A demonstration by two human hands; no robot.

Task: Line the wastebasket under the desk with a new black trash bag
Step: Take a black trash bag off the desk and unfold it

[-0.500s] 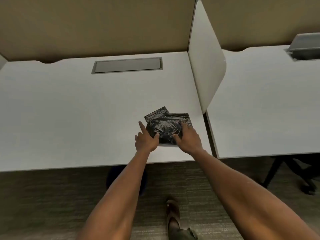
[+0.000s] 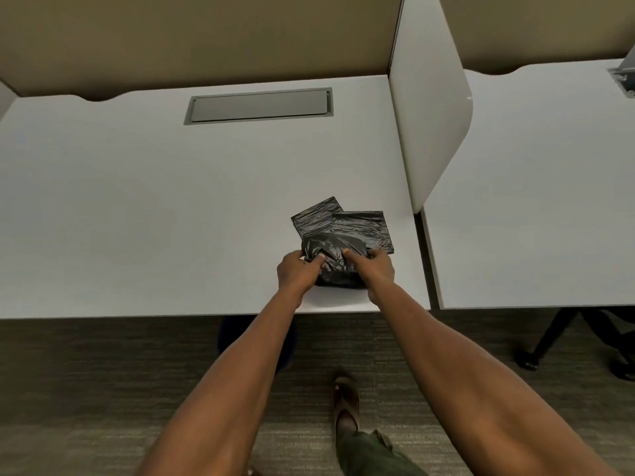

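Both hands have closed in on the top black trash bag [image 2: 331, 259] since half a second ago, when the left index finger pointed up and away from it; now the left hand [image 2: 297, 271] has its fingers curled and its thumb pressed onto the crumpled plastic at the bag's left side, pinching it; the right hand [image 2: 376, 267] grips the bag's right side, thumb on top and fingers wrapped round the edge, so both are closed on the same bag. That bag sits bunched up near the front edge of the white desk [image 2: 171, 207], toward its right end; it rests on two other folded bags [image 2: 357, 225] that lie flat and fanned out just behind it, one skewed to the left. A grey hatch [image 2: 259, 105] is set flush into the desk farther back; a white divider panel [image 2: 429, 111] stands at the desk's right edge, with a neighbouring desk [image 2: 536, 187] beyond it. Under the front edge, behind the left forearm, a dark round shape [image 2: 228, 338] shows on the carpet [image 2: 103, 389]; whether it is the wastebasket I cannot tell. A sandalled foot [image 2: 346, 400] stands on the carpet between the arms.
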